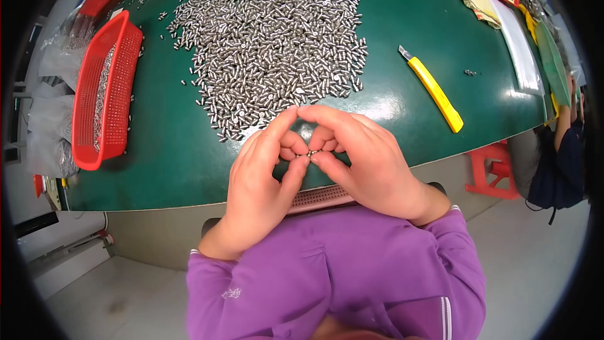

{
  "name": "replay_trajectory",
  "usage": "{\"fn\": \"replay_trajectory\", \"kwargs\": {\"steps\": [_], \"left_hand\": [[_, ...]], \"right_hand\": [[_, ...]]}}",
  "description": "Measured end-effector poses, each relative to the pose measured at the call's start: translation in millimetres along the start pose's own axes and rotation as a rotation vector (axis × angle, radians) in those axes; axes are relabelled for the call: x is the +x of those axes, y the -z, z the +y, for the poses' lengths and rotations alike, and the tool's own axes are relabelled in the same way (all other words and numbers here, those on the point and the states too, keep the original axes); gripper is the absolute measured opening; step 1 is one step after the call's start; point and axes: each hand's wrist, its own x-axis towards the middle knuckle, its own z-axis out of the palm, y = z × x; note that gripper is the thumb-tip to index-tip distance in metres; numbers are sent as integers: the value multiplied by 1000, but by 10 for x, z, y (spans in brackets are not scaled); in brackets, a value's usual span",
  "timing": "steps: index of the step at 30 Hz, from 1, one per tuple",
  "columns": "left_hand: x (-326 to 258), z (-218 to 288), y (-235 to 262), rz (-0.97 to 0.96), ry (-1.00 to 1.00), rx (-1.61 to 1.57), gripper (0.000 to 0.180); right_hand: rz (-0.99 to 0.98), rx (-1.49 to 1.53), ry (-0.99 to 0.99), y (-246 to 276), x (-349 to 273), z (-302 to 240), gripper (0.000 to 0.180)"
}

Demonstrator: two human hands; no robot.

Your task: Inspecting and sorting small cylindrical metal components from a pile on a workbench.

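Note:
My left hand (pixel 261 173) and my right hand (pixel 365 160) meet over the near edge of the green table (pixel 170 157), fingertips pressed together. Between the thumbs and forefingers sits a small metal pin (pixel 311 153), pinched from both sides. Just beyond my fingers spreads a big heap of small silvery metal pins (pixel 277 38), covering the middle of the table. A pink perforated tray (pixel 318 198) shows under my wrists at the table's edge. My purple sleeves fill the lower part of the view.
A red mesh basket (pixel 104 91) holding more pins stands at the left. A yellow utility knife (pixel 434 88) lies to the right. Plastic bags and papers (pixel 503 12) lie at the far right, a red stool (pixel 494 170) stands beside the table, and another person (pixel 566 151) sits there.

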Motion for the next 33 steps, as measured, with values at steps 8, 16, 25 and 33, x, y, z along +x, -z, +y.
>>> {"fn": "replay_trajectory", "kwargs": {"steps": [8,16,25,33], "left_hand": [[-29,-26,26,-6,-8,-51,68],[-2,0,31,-37,11,-16,70],[-20,-50,39,-27,-29,-33,71],[-31,-71,58,-40,-33,-70,72]], "right_hand": [[21,-15,0,-59,-12,-4,64],[70,-60,27,-129,-14,-36,65],[73,-53,43,-119,-19,-4,67],[42,-42,36,-100,-37,1,68]]}}
